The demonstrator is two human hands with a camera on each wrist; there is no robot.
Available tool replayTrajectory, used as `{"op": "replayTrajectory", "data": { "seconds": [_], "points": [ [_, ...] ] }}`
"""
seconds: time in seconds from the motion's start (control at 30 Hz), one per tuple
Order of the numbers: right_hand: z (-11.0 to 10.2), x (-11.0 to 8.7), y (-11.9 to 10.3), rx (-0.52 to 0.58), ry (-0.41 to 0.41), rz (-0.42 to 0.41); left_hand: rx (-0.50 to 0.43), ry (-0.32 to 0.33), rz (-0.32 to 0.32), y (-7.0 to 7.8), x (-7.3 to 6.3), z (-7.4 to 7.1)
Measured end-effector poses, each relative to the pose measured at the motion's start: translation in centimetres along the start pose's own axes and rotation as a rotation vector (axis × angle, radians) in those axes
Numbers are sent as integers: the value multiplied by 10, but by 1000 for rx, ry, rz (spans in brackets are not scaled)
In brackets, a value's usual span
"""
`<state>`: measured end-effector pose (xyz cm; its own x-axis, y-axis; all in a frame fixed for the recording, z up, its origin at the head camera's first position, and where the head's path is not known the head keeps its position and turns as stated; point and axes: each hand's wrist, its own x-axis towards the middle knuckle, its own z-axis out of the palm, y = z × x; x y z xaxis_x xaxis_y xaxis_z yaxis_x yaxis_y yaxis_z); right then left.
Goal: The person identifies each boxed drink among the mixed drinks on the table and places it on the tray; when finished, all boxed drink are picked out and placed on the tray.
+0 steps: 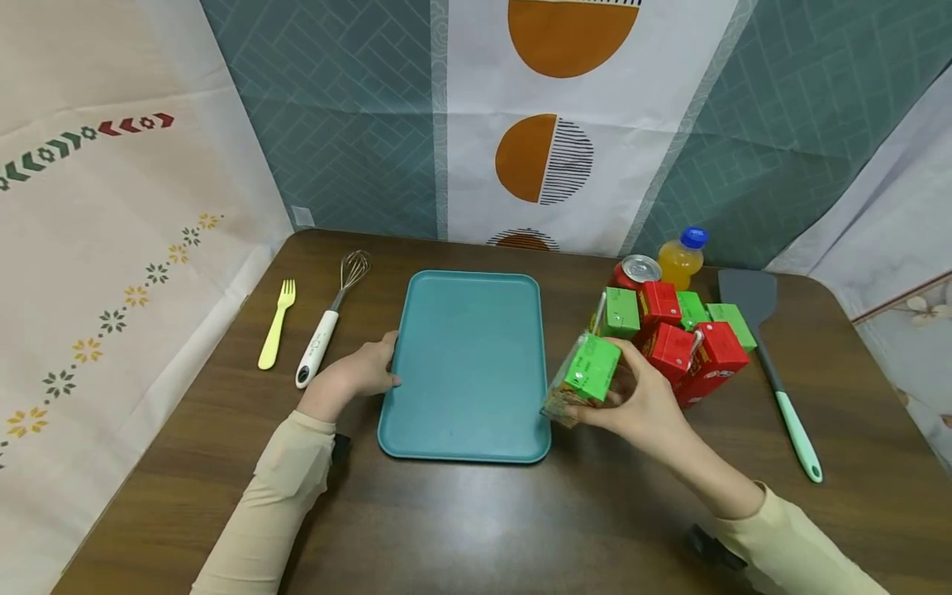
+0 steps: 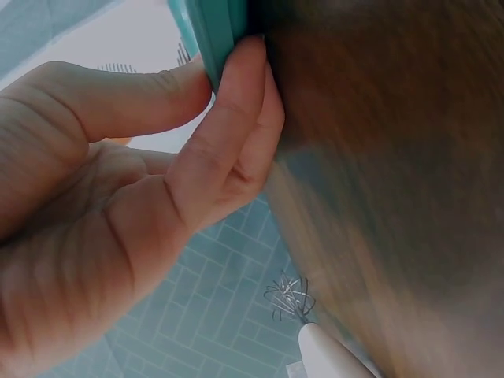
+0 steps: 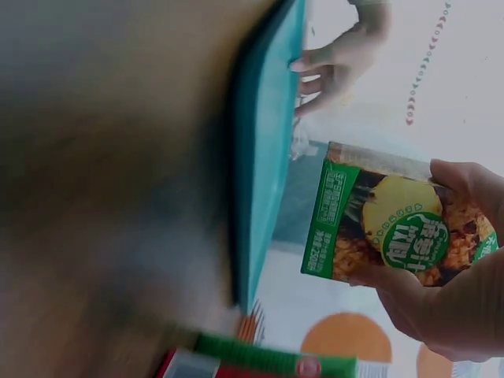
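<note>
A teal rectangular tray (image 1: 468,372) lies on the wooden table. My left hand (image 1: 364,368) pinches its left rim, thumb (image 2: 157,98) on one side and fingers on the other, as the left wrist view shows. My right hand (image 1: 643,405) grips a juice carton (image 3: 386,220) by its sides, with a green top and a printed pineapple picture. In the head view this juice carton (image 1: 592,368) overlaps the tray's right edge, slightly tilted. Just beyond that hand stands a group of green and red drink cartons (image 1: 717,355).
Behind the cartons are a red can (image 1: 638,271) and an orange drink bottle (image 1: 680,258) with a blue cap. A spatula (image 1: 777,388) lies at the right. Left of the tray lie a whisk (image 1: 320,343) and a yellow fork (image 1: 275,326). Patterned cloth (image 1: 357,124) hangs behind the table.
</note>
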<state>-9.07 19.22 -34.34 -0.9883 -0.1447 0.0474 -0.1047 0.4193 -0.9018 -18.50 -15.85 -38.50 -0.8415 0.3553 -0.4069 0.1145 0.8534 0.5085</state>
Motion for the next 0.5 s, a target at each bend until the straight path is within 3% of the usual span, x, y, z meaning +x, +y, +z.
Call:
{"op": "replayTrajectory", "data": {
  "seconds": [0.27, 0.5],
  "points": [
    [34, 56, -23, 163, -68, 59, -21, -8, -8, -3, -2, -2],
    [62, 106, -38, 90, -90, 100, -12, -10, -4, 0, -1, -3]
  ]
}}
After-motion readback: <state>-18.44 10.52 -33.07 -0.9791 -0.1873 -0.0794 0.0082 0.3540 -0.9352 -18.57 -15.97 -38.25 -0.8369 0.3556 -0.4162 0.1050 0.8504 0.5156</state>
